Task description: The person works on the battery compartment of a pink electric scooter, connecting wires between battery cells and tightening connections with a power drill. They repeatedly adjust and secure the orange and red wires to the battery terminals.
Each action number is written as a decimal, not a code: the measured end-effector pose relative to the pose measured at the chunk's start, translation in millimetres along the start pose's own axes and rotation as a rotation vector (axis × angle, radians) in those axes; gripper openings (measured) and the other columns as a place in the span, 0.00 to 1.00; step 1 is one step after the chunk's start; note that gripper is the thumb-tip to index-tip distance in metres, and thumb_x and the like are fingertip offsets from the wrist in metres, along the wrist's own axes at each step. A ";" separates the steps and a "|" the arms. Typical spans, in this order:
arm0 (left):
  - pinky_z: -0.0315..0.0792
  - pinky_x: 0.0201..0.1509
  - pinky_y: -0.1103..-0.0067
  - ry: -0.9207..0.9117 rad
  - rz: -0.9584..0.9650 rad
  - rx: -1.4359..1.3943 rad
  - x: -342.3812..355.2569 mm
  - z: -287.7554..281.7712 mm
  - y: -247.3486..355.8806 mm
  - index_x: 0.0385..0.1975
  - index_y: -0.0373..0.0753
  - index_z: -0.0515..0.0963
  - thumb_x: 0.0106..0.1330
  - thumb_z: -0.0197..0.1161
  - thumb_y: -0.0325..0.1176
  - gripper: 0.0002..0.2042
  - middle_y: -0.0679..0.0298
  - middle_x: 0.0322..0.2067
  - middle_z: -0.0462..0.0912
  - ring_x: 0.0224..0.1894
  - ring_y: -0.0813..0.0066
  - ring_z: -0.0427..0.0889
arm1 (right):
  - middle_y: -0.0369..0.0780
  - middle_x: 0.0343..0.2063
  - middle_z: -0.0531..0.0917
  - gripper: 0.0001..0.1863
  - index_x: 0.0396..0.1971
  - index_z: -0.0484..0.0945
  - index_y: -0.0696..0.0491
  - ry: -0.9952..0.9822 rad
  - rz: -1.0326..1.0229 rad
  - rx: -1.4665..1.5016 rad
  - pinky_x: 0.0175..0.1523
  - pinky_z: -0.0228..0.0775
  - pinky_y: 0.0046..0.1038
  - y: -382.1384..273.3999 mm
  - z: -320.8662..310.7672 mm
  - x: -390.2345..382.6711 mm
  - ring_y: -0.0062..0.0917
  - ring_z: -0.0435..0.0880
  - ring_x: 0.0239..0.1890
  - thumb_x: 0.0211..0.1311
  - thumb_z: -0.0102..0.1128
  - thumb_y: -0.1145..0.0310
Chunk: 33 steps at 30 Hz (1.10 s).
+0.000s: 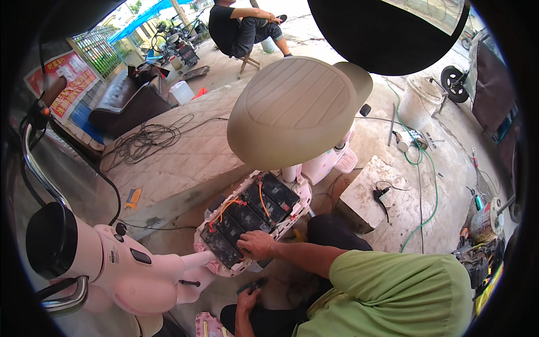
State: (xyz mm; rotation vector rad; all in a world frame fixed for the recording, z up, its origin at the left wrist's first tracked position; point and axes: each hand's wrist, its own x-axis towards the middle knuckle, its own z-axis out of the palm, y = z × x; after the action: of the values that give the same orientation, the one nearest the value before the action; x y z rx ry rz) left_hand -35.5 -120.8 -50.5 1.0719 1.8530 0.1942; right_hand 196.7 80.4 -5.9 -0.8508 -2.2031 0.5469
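Observation:
A pink electric scooter stands before me with its floor compartment uncovered. Inside sit several black batteries, linked by orange wires with red terminal caps. My right hand reaches over the near edge of the batteries, its fingers curled down; a bit of orange wire shows below them, but the fingertips are hidden. Lower down, beside the scooter, my left hand is closed around a small black object, whose kind I cannot make out. The beige seat rises behind the batteries.
A white block-like box with a black cable end stands right of the scooter. A green hose and a coiled black cable lie on the ground. A dirty white bucket stands farther right. Another person sits on a stool beyond.

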 end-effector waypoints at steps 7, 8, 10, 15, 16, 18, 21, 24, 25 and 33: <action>0.78 0.41 0.73 -0.018 -0.016 -0.039 0.1 -1.5 -8.2 0.44 0.31 0.89 0.72 0.72 0.47 0.20 0.60 0.33 0.90 0.34 0.72 0.85 | 0.41 0.38 0.80 0.10 0.39 0.78 0.46 0.005 -0.006 -0.045 0.50 0.78 0.42 -1.4 -1.4 3.3 0.40 0.86 0.45 0.61 0.70 0.61; 0.78 0.41 0.73 -0.027 -0.012 -0.034 -0.6 -1.3 -7.9 0.44 0.31 0.89 0.72 0.72 0.47 0.20 0.60 0.33 0.90 0.34 0.72 0.85 | 0.41 0.38 0.80 0.10 0.39 0.78 0.46 0.007 -0.005 -0.046 0.50 0.78 0.42 -1.6 -2.0 2.6 0.40 0.86 0.45 0.61 0.70 0.61; 0.78 0.40 0.73 -0.044 -0.006 -0.024 -0.4 -0.9 -6.2 0.44 0.32 0.89 0.72 0.71 0.48 0.20 0.60 0.32 0.90 0.33 0.72 0.84 | 0.41 0.37 0.80 0.10 0.39 0.78 0.46 0.011 -0.004 -0.048 0.50 0.78 0.42 -1.5 -3.2 2.1 0.40 0.86 0.45 0.61 0.70 0.62; 0.77 0.40 0.73 -0.067 -0.019 -0.024 -1.6 -0.9 -1.2 0.44 0.32 0.88 0.72 0.71 0.48 0.20 0.60 0.32 0.89 0.33 0.72 0.84 | 0.40 0.36 0.81 0.10 0.38 0.79 0.45 0.043 -0.025 -0.061 0.47 0.79 0.42 0.7 -2.9 1.4 0.40 0.87 0.43 0.62 0.70 0.61; 0.77 0.40 0.73 -0.072 -0.031 -0.024 -2.4 -0.8 -0.7 0.44 0.32 0.88 0.72 0.71 0.47 0.20 0.60 0.32 0.89 0.33 0.72 0.84 | 0.40 0.36 0.81 0.10 0.38 0.79 0.45 0.046 -0.027 -0.062 0.47 0.79 0.42 0.6 -2.9 1.2 0.40 0.87 0.43 0.61 0.70 0.61; 0.77 0.40 0.72 -0.060 -0.004 -0.025 1.9 0.1 -9.1 0.45 0.32 0.88 0.72 0.71 0.47 0.20 0.60 0.32 0.89 0.34 0.72 0.84 | 0.40 0.36 0.81 0.10 0.38 0.79 0.45 0.044 -0.029 -0.057 0.47 0.79 0.42 -1.2 -2.2 2.9 0.40 0.87 0.43 0.62 0.70 0.61; 0.77 0.40 0.72 -0.054 0.010 -0.032 -0.1 1.6 -5.1 0.45 0.31 0.88 0.72 0.71 0.47 0.21 0.60 0.33 0.89 0.33 0.72 0.84 | 0.40 0.36 0.81 0.10 0.38 0.79 0.45 0.047 -0.024 -0.063 0.47 0.79 0.42 -0.9 -3.2 2.0 0.40 0.87 0.43 0.62 0.70 0.61; 0.77 0.41 0.72 -0.068 -0.004 -0.052 -1.1 1.2 -3.2 0.46 0.30 0.87 0.72 0.71 0.47 0.21 0.60 0.33 0.89 0.34 0.71 0.84 | 0.40 0.36 0.81 0.09 0.38 0.80 0.45 0.047 -0.022 -0.066 0.47 0.79 0.41 -1.1 -2.8 1.2 0.39 0.87 0.43 0.62 0.70 0.61; 0.77 0.42 0.72 -0.075 -0.011 -0.061 -0.7 0.9 -4.5 0.47 0.30 0.87 0.72 0.71 0.47 0.22 0.59 0.33 0.90 0.34 0.71 0.84 | 0.40 0.36 0.81 0.09 0.38 0.80 0.45 0.045 -0.023 -0.066 0.47 0.79 0.41 -1.2 -2.1 1.8 0.39 0.87 0.43 0.62 0.70 0.61; 0.77 0.42 0.72 -0.070 0.007 -0.015 3.5 1.3 -8.6 0.44 0.32 0.89 0.71 0.70 0.50 0.22 0.60 0.32 0.90 0.34 0.71 0.84 | 0.41 0.37 0.80 0.09 0.38 0.78 0.45 0.009 -0.006 -0.038 0.49 0.77 0.43 -1.5 -2.5 2.6 0.41 0.86 0.45 0.62 0.69 0.62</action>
State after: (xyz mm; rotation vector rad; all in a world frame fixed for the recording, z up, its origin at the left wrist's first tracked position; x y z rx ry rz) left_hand -40.1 -123.8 -58.0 1.0618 1.7835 0.1722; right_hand 196.5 81.5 -2.1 -0.8643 -2.2136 0.4994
